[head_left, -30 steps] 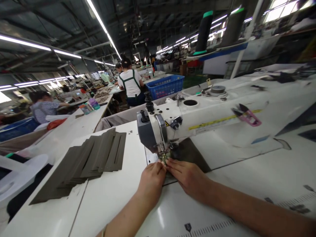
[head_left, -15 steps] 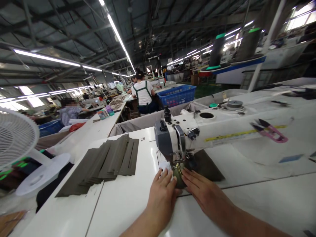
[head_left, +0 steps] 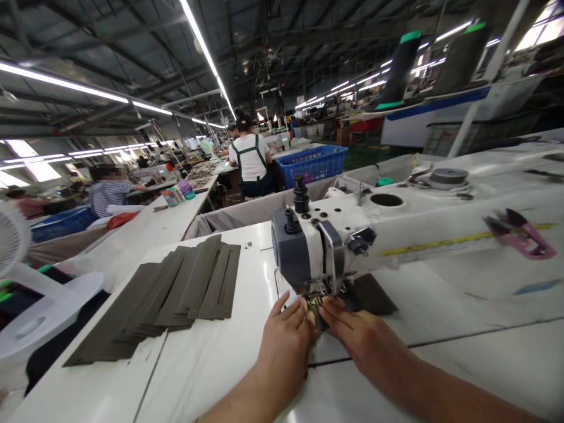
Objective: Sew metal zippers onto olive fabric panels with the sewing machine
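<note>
A small piece of olive fabric lies under the presser foot of the sewing machine. My left hand is on its left side, fingertips pressing it close to the needle area, thumb partly hidden. From the right, my right hand holds the same fabric with its fingers together, the tips almost at the foot. A dark grey-olive panel extends on the machine bed behind my right hand; whether it joins the olive fabric is hidden.
A fanned stack of dark panels lies left on the white table. A white fan stands farther left. Pink thread snips rest on the machine arm. Beyond are a blue basket and co-workers, one in a white shirt.
My view has shifted closer to the machine. Both hands have moved nearer the presser foot, and less of the olive fabric shows between them.
</note>
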`<state>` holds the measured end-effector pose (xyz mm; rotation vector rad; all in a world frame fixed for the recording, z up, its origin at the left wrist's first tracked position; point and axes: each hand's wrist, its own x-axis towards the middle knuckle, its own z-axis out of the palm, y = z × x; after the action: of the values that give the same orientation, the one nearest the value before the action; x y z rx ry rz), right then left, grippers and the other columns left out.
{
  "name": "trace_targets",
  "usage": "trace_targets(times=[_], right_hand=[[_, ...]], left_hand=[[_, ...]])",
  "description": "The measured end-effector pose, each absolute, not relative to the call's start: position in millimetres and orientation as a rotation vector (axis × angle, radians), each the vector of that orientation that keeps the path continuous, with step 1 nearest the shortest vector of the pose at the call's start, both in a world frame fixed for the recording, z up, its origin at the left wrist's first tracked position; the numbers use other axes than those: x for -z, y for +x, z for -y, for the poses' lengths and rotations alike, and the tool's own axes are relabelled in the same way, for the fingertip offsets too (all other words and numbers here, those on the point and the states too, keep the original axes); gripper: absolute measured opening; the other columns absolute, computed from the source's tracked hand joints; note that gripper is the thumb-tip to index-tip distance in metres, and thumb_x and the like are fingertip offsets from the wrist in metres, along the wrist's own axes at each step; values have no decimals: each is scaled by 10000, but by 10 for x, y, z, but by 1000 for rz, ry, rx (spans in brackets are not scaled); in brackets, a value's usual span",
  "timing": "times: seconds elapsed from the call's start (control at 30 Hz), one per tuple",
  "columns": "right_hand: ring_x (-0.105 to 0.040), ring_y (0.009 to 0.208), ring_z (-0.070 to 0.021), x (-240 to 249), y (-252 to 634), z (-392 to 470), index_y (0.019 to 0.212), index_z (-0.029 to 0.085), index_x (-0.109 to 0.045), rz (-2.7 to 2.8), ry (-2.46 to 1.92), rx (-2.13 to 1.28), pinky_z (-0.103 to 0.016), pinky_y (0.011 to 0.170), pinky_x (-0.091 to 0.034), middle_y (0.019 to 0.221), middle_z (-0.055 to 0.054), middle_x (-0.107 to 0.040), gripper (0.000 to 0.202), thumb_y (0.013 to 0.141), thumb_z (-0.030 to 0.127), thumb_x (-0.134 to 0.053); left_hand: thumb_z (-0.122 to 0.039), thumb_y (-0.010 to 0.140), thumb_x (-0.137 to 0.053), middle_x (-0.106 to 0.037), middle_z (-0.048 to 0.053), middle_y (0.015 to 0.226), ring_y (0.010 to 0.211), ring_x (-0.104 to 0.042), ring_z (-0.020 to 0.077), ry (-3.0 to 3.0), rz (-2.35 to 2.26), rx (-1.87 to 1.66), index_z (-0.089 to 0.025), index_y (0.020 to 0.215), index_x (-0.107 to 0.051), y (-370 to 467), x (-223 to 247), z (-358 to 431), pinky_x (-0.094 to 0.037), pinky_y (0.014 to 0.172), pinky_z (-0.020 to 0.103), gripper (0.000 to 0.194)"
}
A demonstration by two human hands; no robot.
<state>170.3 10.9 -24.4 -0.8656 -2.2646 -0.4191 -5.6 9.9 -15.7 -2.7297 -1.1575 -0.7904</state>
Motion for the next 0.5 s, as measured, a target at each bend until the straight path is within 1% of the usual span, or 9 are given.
trace_targets(times=[0.13,0.23,0.4,0.5], right_hand=[[-667,795,-170,244,1688,-181,919,90,-654,2257,-924,327,-257,702,-564,878,-102,-703,439,839,-22,-237],[-664,751,-163,281,1687,-214,913,125,-646,2249,-973,264,-255,689,-557,831,-91,-701,396,868,21,-266],[-652,767,-158,378,1718,-239,947,164,-626,2263,-1011,208,-260,711,-543,858,-78,-692,368,838,8,-311],[-650,780,-167,388,1740,-254,949,175,-622,2297,-999,143,-273,719,-538,867,-76,-690,350,841,30,-323]], left_hand=[[-180,860,-507,-682,87,945,942,-629,214,-2716,1200,832,-162,821,-610,-46,191,-191,-455,928,411,112],[-168,856,-530,-683,70,922,927,-629,204,-2711,1238,860,-171,774,-599,-38,183,-220,-460,908,395,107],[-156,854,-548,-680,57,888,892,-631,190,-2732,1262,861,-165,758,-585,-31,157,-216,-449,898,376,103],[-170,859,-551,-675,55,881,888,-628,189,-2740,1280,845,-162,754,-577,-28,155,-221,-448,887,369,109]])
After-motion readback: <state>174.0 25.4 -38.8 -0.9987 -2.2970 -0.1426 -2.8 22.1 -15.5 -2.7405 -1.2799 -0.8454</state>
